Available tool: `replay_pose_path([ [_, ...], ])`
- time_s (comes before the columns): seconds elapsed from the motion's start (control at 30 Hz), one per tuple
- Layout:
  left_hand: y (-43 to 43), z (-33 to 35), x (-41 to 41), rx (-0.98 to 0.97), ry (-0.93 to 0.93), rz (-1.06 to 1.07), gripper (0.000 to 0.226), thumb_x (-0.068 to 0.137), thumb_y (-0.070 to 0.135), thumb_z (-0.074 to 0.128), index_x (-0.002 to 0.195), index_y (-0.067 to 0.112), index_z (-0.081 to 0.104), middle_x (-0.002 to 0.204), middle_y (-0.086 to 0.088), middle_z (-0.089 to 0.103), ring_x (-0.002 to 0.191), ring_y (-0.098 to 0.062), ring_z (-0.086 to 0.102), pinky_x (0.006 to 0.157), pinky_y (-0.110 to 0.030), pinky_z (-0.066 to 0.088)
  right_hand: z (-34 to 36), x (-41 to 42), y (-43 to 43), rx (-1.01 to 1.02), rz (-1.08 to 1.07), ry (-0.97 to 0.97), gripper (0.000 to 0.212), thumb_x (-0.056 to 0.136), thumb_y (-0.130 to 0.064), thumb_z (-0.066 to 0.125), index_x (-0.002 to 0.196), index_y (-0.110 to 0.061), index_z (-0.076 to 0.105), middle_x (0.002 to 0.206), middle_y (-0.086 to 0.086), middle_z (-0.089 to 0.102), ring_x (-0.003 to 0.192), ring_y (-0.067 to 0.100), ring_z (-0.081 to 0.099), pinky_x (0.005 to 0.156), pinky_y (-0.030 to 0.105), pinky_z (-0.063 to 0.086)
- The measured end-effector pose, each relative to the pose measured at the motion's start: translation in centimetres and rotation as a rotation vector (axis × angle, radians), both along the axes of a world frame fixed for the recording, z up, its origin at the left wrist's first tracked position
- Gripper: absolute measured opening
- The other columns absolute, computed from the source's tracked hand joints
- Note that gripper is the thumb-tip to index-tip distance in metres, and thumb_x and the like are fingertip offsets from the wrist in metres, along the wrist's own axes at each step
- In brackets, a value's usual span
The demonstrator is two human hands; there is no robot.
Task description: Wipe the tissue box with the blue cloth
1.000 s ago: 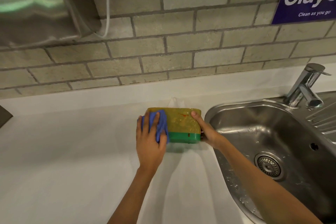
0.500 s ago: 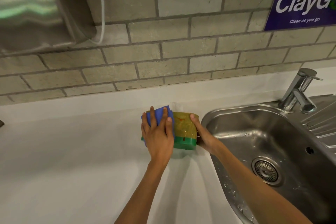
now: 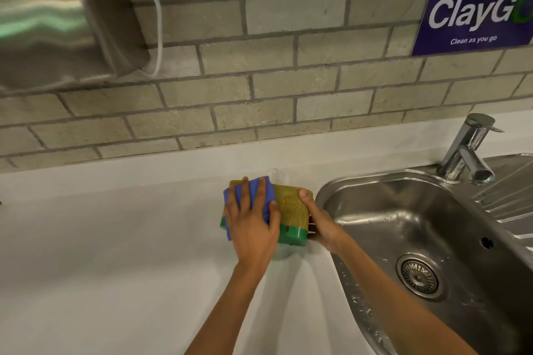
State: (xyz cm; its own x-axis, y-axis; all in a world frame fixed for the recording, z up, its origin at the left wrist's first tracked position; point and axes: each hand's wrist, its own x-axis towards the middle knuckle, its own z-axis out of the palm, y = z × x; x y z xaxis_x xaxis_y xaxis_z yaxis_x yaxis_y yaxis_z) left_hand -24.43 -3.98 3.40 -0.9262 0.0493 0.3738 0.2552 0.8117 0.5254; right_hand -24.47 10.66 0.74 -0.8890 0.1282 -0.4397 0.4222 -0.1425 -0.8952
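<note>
So the white countertop was the biggest thing going, wide and bare out to the left of the tissue box and on the near side of it too, so lots of room to slide around there. Behind the box the counter ran into a low white upstand and then the brick wall. The tight side was the right: the steel sink had its rim just beside the box, barely a gap between them. The basin held only the drain strainer and some water droplets; the tap stood at its back corner, well right of the box. A steel dispenser thing hung on the wall up and to the left of the box, and a purple "ClayGo" sign up to the right.

The box itself sat on the counter, yellowish top with a green band along the near edge, a bit of white tissue poking up at the back.

The left hand lay flat with fingers spread, pressing the blue cloth onto the left part of the box top, cloth draping over the left side. The right hand clamped the box's right end, thumb on top, the other fingers hidden behind the end.
</note>
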Motion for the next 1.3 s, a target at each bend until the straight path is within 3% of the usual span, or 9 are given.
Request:
replay_pose_path([
  [0.17, 0.3, -0.7, 1.8, -0.190, 0.198, -0.221, 0.052, 0.087, 0.040, 0.040, 0.132, 0.017, 0.053, 0.137, -0.012, 0.055, 0.129, -0.038, 0.046, 0.102, -0.054, 0.038, -0.3, -0.1, 0.3, -0.016, -0.006, 0.016, 0.090, 0.033, -0.087, 0.061, 0.097, -0.023, 0.070, 0.084, -0.004, 0.078, 0.081, 0.011, 0.073, 0.059, 0.021, 0.055],
  [0.23, -1.5, -1.6, 1.7, -0.170, 0.243, -0.251, 0.052, 0.086, 0.039, 0.041, 0.130, 0.015, 0.055, 0.137, -0.014, 0.055, 0.130, -0.039, 0.044, 0.102, -0.054, 0.038, 0.0, 0.0, 0.2, -0.025, -0.005, 0.024, 0.092, 0.033, -0.085, 0.063, 0.099, -0.022, 0.070, 0.085, -0.003, 0.078, 0.081, 0.012, 0.073, 0.061, 0.023, 0.055],
  [0.4, -2.3, -1.1, 0.2, 0.165, 0.037, 0.108, 0.056, 0.090, 0.041, 0.032, 0.139, 0.017, 0.043, 0.150, -0.015, 0.037, 0.140, -0.039, 0.027, 0.113, -0.047, 0.028, 1.5, -0.1, -0.7, 0.020, -0.001, 0.021, 0.111, 0.038, -0.076, 0.062, 0.125, -0.008, 0.052, 0.112, 0.009, 0.067, 0.102, 0.023, 0.064, 0.085, 0.034, 0.054],
  [0.5, -0.6, -0.4, 0.2, 0.165, 0.024, 0.112, 0.057, 0.091, 0.043, 0.026, 0.143, 0.021, 0.036, 0.151, -0.015, 0.036, 0.141, -0.038, 0.023, 0.115, -0.047, 0.024, 2.1, -0.3, -1.5, 0.048, -0.018, 0.017, 0.113, 0.042, -0.076, 0.064, 0.129, -0.007, 0.048, 0.122, 0.011, 0.063, 0.110, 0.026, 0.060, 0.098, 0.041, 0.049],
  [0.7, -0.6, -2.1, 3.0, 0.026, 0.204, -0.154, 0.058, 0.093, 0.046, 0.027, 0.139, 0.013, 0.042, 0.145, -0.019, 0.044, 0.137, -0.042, 0.031, 0.109, -0.053, 0.029, 2.6, -0.4, -1.6, 0.071, -0.051, -0.016, 0.106, 0.048, -0.076, 0.064, 0.125, -0.004, 0.053, 0.119, 0.010, 0.065, 0.108, 0.023, 0.061, 0.082, 0.032, 0.053],
  [0.87, -0.6, -1.3, 1.5, 0.282, 0.051, 0.079, 0.055, 0.091, 0.041, 0.030, 0.139, 0.016, 0.043, 0.146, -0.017, 0.041, 0.140, -0.040, 0.025, 0.115, -0.052, 0.025, 2.8, -0.4, -2.4, 0.068, -0.070, -0.032, 0.098, 0.057, -0.072, 0.065, 0.129, -0.007, 0.049, 0.121, 0.007, 0.063, 0.107, 0.022, 0.059, 0.084, 0.033, 0.050],
  [1.07, 0.9, -2.8, 3.5, 0.149, 0.199, -0.079, 0.055, 0.093, 0.042, 0.034, 0.139, 0.014, 0.042, 0.144, -0.021, 0.042, 0.136, -0.044, 0.030, 0.107, -0.055, 0.029, 3.0, -0.3, -2.6, 0.094, -0.091, -0.079, 0.101, 0.058, -0.075, 0.061, 0.131, -0.006, 0.046, 0.126, 0.009, 0.060, 0.110, 0.025, 0.056, 0.082, 0.033, 0.048],
  [1.2, 0.5, -2.7, 2.8, 0.520, 0.096, -0.002, 0.049, 0.096, 0.036, 0.039, 0.142, 0.023, 0.034, 0.154, -0.020, 0.021, 0.143, -0.035, 0.021, 0.113, -0.045, 0.029, 3.0, 0.0, -2.6, 0.090, -0.092, -0.069, 0.109, 0.052, -0.077, 0.063, 0.133, -0.006, 0.045, 0.127, 0.010, 0.059, 0.113, 0.026, 0.057, 0.089, 0.036, 0.051],
  [1.3, -0.2, -1.3, 0.1, 0.807, -0.018, 0.220, 0.047, 0.097, 0.024, 0.044, 0.143, 0.018, 0.036, 0.157, -0.018, 0.011, 0.145, -0.029, 0.015, 0.117, -0.037, 0.023, 3.3, 0.3, -3.0, 0.108, -0.113, -0.047, 0.135, 0.028, -0.082, 0.066, 0.136, -0.006, 0.040, 0.129, 0.009, 0.057, 0.114, 0.025, 0.057, 0.094, 0.038, 0.051],
])
